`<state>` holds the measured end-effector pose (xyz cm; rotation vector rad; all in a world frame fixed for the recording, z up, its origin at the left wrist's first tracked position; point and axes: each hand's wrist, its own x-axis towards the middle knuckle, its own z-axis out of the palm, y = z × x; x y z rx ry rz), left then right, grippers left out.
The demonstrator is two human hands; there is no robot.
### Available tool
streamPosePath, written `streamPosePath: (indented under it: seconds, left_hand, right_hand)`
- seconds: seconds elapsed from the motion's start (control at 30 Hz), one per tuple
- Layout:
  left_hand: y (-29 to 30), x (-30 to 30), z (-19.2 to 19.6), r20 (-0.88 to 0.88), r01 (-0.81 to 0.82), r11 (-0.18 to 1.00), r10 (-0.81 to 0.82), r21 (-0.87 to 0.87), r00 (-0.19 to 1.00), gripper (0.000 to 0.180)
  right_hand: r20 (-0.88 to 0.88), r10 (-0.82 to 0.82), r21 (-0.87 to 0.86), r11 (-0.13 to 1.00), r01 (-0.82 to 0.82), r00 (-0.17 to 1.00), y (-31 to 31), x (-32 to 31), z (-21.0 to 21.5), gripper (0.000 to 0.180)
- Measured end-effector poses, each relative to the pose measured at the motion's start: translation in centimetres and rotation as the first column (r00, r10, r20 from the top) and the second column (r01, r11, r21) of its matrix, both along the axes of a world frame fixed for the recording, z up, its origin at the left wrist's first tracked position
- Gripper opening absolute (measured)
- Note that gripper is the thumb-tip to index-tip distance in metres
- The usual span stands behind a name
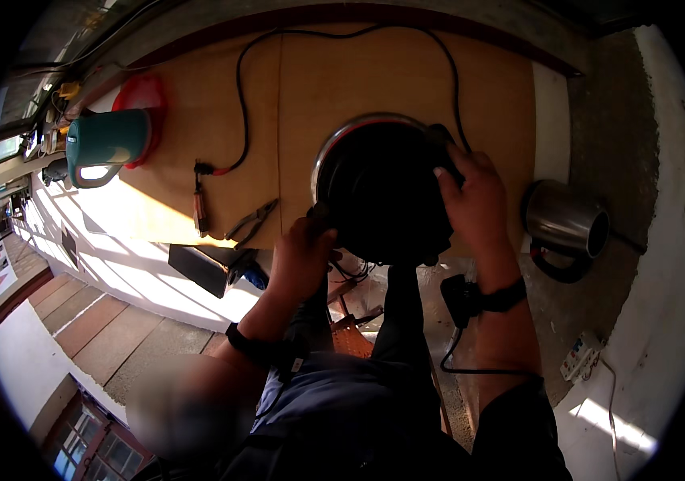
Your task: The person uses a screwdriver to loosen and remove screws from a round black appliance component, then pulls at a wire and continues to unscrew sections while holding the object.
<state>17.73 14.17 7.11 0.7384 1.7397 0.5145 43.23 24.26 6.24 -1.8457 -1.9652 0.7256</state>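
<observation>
Head view: left hand (304,255) and right hand (474,196) clamped on a round black appliance (382,188) with a silver metal rim

Both hands are apart, on opposite sides of the appliance, at the front edge of the pale wooden counter (358,72). An even grip should keep it steady.

Leftmost stands a teal pitcher (106,138); then come dark-handled pliers (260,214), a shiny steel kettle (563,220) beyond the counter and a white wall (667,200).

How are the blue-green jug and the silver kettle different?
The jug is blue-green, but the kettle is shiny silver. The jug has a blue-green handle; the kettle has a black handle. The jug is on the picture's left, while the kettle is on the right, beyond the wooden tabletop. Both have a handle.
</observation>
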Motion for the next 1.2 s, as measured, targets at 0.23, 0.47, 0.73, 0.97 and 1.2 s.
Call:
streamPosePath:
  seconds: [0.23,0.47,0.73,0.97,1.2]
  left_hand:
    - [-1.1,-0.4,-0.5,-0.083,0.185,0.982,-0.188,-0.039,0.979,0.030]
    - [-0.3,-0.6,0.1,-0.153,0.223,0.975,-0.219,0.012,0.964,0.036]
    - [0.7,-0.5,0.9,-0.297,0.388,0.921,-0.359,0.045,0.885,0.036]
    - [2.6,-1.9,1.3,-0.439,0.360,0.933,-0.320,0.008,0.840,0.039]
    - [2.6,-3.3,-0.5,-0.466,0.473,0.845,-0.323,0.250,0.824,0.039]
  right_hand:
    - [0.081,0.076,0.091,0.992,-0.083,0.994,0.6,-1.0,-0.5,0.041]
    - [0.087,0.042,-0.007,0.999,-0.042,0.995,0.8,-1.8,0.6,0.040]
    - [0.077,0.043,0.092,0.994,-0.050,0.996,0.7,-1.3,-0.7,0.039]
    - [0.047,0.019,0.161,0.987,-0.027,0.999,-0.2,-0.3,-1.9,0.046]
    - [-0.199,-0.325,-0.242,0.931,0.275,0.925,-6.6,3.6,-1.9,0.046]
